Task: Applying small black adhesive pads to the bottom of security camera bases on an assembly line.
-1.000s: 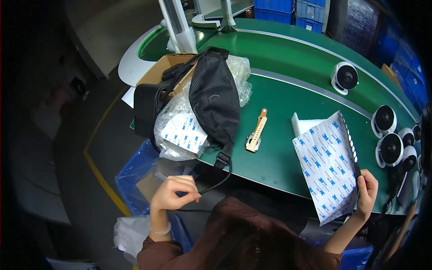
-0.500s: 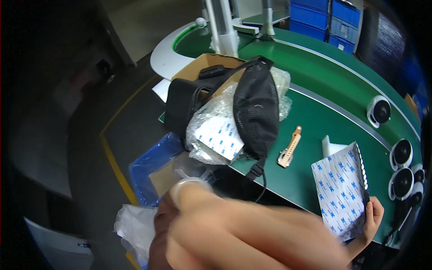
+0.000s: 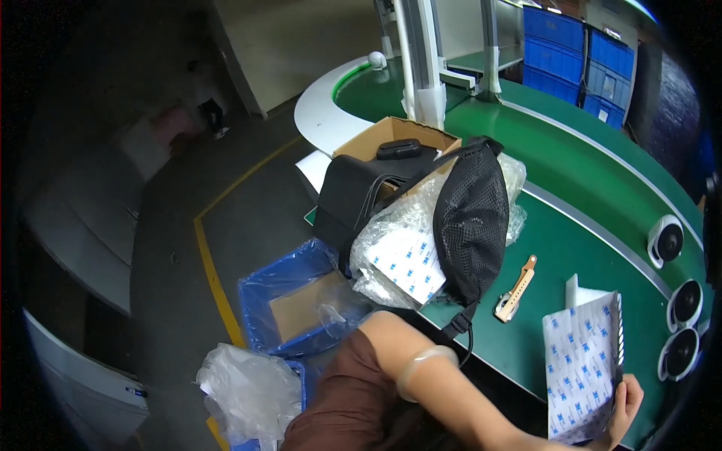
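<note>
On the right, my right hand (image 3: pixel 626 410) grips the lower right edge of a white adhesive-backing sheet (image 3: pixel 580 368) printed in blue. The sheet has a dark edge strip with a row of white marks, and it stands tilted over the green table. A white foam piece (image 3: pixel 585 292) shows behind its top. My left forearm (image 3: pixel 470 402), with a pale bangle and brown sleeve, crosses the lower middle. The left hand itself lies beyond the lower edge. A wristwatch (image 3: pixel 516 290) with a beige strap rests on the table left of the sheet.
A black mesh bag (image 3: pixel 471 218), bubble wrap (image 3: pixel 398 218) with another printed sheet, and a cardboard box (image 3: pixel 421 134) crowd the table's left side. Below stand a blue bin (image 3: pixel 259 308) and a white plastic bag (image 3: pixel 244 383). Round white-and-black devices (image 3: pixel 665 242) line the right.
My view has shifted, so the table and its things sit lower and farther right. The left forearm, blurred and large before, is now sharper and lower. My right hand keeps hold of the sheet.
</note>
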Motion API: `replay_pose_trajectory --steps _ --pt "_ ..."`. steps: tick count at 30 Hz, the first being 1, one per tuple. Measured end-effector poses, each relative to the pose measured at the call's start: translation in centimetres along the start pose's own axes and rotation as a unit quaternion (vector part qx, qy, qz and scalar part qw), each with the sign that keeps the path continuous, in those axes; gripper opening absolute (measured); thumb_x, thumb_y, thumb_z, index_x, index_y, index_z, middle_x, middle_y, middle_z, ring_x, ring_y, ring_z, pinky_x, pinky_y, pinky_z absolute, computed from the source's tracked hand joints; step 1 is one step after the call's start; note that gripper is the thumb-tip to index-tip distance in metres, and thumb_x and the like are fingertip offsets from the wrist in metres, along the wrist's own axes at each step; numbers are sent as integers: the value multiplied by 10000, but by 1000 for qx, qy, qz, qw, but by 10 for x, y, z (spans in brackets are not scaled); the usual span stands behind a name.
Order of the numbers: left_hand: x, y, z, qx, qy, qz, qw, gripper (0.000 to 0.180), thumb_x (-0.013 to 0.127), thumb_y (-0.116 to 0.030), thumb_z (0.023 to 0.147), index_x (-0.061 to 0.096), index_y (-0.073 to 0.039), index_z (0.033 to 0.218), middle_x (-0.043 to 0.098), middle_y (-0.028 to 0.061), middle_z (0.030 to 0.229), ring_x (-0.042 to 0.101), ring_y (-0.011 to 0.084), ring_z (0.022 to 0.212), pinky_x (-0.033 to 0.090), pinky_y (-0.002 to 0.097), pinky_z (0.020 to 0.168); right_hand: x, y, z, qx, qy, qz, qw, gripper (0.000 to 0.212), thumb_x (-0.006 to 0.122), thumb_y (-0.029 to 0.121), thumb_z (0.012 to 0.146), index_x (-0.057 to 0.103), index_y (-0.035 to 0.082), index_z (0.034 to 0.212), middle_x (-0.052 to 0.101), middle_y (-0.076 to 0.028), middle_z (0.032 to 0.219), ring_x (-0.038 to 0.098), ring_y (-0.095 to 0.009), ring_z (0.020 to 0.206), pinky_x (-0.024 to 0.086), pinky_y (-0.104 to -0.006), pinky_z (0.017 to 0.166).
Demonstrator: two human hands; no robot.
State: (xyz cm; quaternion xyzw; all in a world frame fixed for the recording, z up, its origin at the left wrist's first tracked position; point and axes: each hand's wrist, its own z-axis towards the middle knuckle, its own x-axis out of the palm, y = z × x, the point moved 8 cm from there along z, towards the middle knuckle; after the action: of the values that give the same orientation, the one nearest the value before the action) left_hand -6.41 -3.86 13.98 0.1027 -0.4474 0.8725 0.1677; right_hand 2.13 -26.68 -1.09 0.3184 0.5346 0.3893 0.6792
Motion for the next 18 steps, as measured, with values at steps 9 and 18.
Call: replay_pose_trajectory --steps 9,18 --pt "-96 -54 -107 -156 -278 653 687 141 700 -134 711 612 -27 740 586 51 680 550 189 614 416 293 555 58 74 7 -72 260 -164 949 133 570 156 787 610 37 744 579 -128 644 565 -291 577 439 -336 535" --pt "-137 3 -56 -168 -283 635 699 86 654 -70 726 622 -23 790 601 89 691 572 233 591 446 304 559 74 100 20 -92 214 -21 972 185 599 193 804 646 54 916 637 -144 777 609 -310 686 477 -349 608"
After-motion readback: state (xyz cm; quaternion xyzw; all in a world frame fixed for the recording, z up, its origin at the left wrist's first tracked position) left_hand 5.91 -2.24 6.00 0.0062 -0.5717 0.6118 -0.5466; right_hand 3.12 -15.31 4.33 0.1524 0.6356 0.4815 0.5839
